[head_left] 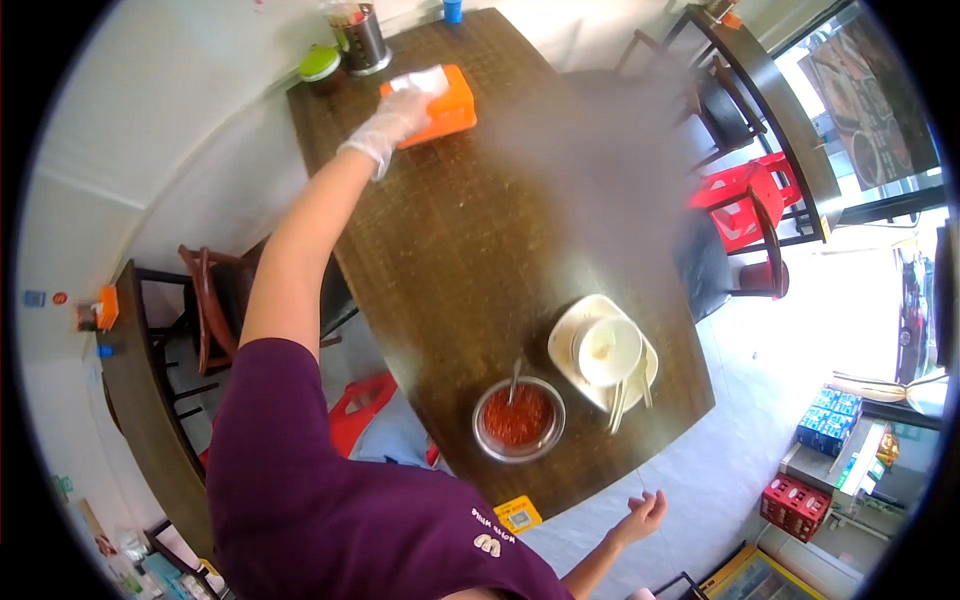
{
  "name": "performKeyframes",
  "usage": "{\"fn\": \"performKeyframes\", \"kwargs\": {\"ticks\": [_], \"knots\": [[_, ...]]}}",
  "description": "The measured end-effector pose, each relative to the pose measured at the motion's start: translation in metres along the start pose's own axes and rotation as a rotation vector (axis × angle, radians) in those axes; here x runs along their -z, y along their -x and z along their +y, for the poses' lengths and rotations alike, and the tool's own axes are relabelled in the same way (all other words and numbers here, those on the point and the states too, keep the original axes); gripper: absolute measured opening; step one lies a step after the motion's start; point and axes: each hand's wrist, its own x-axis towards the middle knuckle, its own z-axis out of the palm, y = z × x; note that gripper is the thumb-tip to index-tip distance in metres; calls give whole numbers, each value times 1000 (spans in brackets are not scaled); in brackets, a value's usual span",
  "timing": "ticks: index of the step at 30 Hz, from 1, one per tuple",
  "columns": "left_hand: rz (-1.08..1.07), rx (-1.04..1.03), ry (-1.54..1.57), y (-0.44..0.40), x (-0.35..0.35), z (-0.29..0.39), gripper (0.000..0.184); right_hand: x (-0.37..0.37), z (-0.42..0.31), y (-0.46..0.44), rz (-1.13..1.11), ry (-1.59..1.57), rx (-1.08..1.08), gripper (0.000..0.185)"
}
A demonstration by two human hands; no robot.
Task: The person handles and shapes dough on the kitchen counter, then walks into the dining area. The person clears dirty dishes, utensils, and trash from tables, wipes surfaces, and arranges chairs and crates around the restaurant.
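My left hand (402, 112), in a clear plastic glove, is stretched to the far end of the wooden table. It grips the near left side of an orange tissue box (455, 103) with white tissue (428, 80) showing on top; its fingertips are partly hidden. My bare right hand (641, 517) hangs beyond the table's near right edge, with its fingers loosely bent, apart and holding nothing. Between my arms stands a metal bowl of red chili sauce (515, 418) with a spoon (515, 380) in it. Beside it, a white bowl (608, 350) and chopsticks (617, 405) rest on a white plate (565, 350).
At the far left corner stand a green-lidded jar (319, 63) and a dark utensil holder (362, 40). A yellow QR-code card (518, 514) is at the near edge. Chairs and a red stool (735, 200) flank the table (450, 250). A grey blur covers its right side.
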Motion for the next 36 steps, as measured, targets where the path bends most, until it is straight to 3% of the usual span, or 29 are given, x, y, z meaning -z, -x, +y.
{"fn": "performKeyframes", "kwargs": {"ticks": [7, 9, 13, 14, 17, 19, 21, 25, 29, 33, 34, 36], "knots": [[42, 134, -21, -158, -23, -63, 35, -50, -50, 0, 120, 138, 10, 23], [112, 202, -36, -186, -31, -78, 33, -64, -63, 2, 117, 147, -39, 22], [348, 129, -174, -227, -62, -117, 28, -89, -90, 2, 89, 217, 0, 21], [489, 143, 240, -244, -82, -133, 43, -93, -99, 1, 93, 248, 8, 21], [698, 133, 268, -189, -72, -115, 27, -110, -116, -6, 85, 283, 33, 22], [702, 493, 811, -148, -75, -119, 27, -113, -120, -9, 94, 260, 43, 23], [653, 734, 991, -136, -107, -168, 32, -119, -128, -9, 104, 293, 37, 24], [501, 769, 794, -146, -101, -194, 34, -137, -143, -15, 66, 319, 73, 24], [473, 624, 756, -145, -100, -180, 37, -151, -147, -16, 41, 278, 104, 23], [449, 614, 1294, -107, -117, -187, 29, -154, -153, -16, 52, 329, 94, 24], [663, 695, 1565, -91, -114, -181, 26, -150, -151, -17, 45, 310, 87, 25], [718, 821, 1419, -74, -122, -209, 32, -146, -148, -16, 41, 307, 93, 25]]}}
